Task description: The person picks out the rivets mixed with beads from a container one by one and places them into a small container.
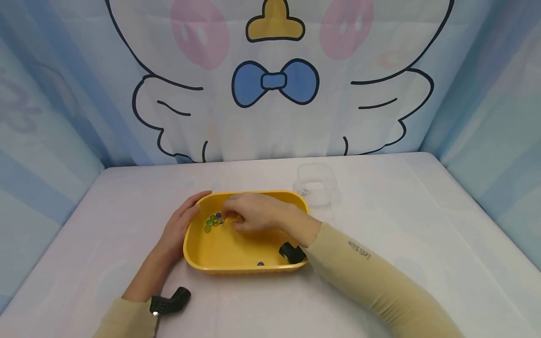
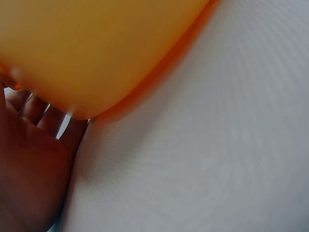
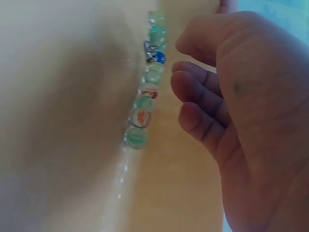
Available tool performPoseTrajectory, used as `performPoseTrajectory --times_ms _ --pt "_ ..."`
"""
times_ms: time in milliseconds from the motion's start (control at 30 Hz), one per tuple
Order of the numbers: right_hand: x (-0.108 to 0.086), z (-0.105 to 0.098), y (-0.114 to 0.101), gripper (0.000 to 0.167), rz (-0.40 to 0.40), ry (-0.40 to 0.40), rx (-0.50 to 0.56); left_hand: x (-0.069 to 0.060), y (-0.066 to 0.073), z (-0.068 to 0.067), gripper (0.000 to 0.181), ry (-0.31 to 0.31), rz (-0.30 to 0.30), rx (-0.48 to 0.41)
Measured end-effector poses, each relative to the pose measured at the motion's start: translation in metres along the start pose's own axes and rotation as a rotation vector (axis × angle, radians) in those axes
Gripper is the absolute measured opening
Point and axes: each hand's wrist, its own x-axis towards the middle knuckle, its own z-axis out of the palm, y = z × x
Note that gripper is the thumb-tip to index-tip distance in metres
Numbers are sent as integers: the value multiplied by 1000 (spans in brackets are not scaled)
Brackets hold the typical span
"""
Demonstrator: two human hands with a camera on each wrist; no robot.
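Note:
A yellow tray (image 1: 236, 270) has several glass marbles (image 1: 215, 220) in its left part, green, clear and blue. One blue marble (image 1: 260, 264) lies apart near the front wall. Along the tray's left outer side, my left hand (image 1: 173, 234) rests with fingers extended; the left wrist view shows the fingers of this hand (image 2: 36, 150) against the orange-looking wall. My right hand (image 1: 253, 213) reaches into the tray beside the marbles, fingers loosely bent. In the right wrist view, a gap separates the right hand (image 3: 251, 106) from a row of marbles (image 3: 137, 137), and nothing shows between its fingers.
Behind the tray's right corner stands a clear plastic container (image 1: 317, 183) on the white-covered table (image 1: 380, 206). Black wrist devices show at the left wrist (image 1: 171, 302) and right wrist (image 1: 291, 252). Patterned cloth (image 1: 274, 131) hangs along the back and both sides.

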Motion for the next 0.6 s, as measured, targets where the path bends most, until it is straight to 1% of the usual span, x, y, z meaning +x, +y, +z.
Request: performPoseTrajectory --times_ms 367,600 --pt "3 6 2 24 5 -13 1 1 0 2 48 -3 1 -14" --pt "5 9 2 26 -17 -15 13 1 2 1 49 -2 -3 -1"
